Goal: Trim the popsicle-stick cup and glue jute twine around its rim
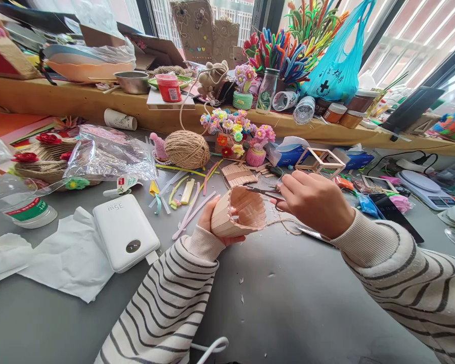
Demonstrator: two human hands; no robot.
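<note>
My left hand (210,216) is wrapped round a cup clad in wooden craft sticks (224,218), tilted so its open mouth faces right. The cup's rim looks uneven, and its inside is pinkish and shiny. In my right hand (313,199) is a pair of scissors (261,191), its blades at the far edge of the cup's rim. My fingers hide most of the scissor handles. Beyond the cup lies a bundle of wooden craft sticks (239,175). A thin piece of twine (284,221) trails on the table to the right of the cup.
A ball of twine (187,149) and pots of pipe-cleaner flowers (256,154) stand behind. To the left lie a white power bank (125,232), tissue (70,255) and a plastic bottle (30,210). A stick frame (320,163) and a scale (420,187) are at right.
</note>
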